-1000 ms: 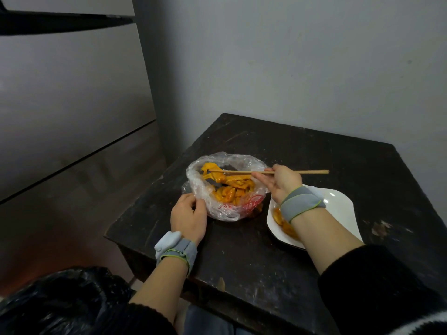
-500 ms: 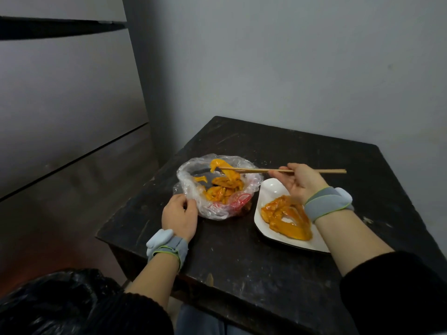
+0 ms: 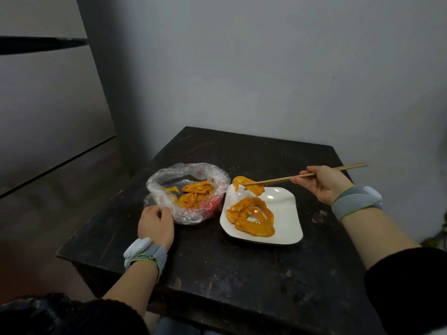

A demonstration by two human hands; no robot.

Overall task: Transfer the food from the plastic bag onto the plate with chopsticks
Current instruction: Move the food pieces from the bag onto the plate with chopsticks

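A clear plastic bag point(image 3: 217, 180) with its rim rolled down sits on the dark table and holds several orange, saucy food pieces point(image 3: 193, 195). My left hand point(image 3: 156, 223) pinches the bag's near left edge. To the right lies a white plate point(image 3: 285, 213) with a heap of orange food point(image 3: 251, 218) on it. My right hand point(image 3: 324, 183) holds wooden chopsticks point(image 3: 302, 177), whose tips clamp one orange piece point(image 3: 246, 185) in the air over the plate's far left corner.
The small dark wooden table point(image 3: 242, 274) stands in a corner against a grey wall point(image 3: 266, 68). A black plastic bag point(image 3: 31, 310) lies low at the left beside my sleeve. Grey panels rise on the left.
The chopsticks lifted an orange piece out of the bag and carried it right, over the plate. My left hand stayed on the bag's edge.
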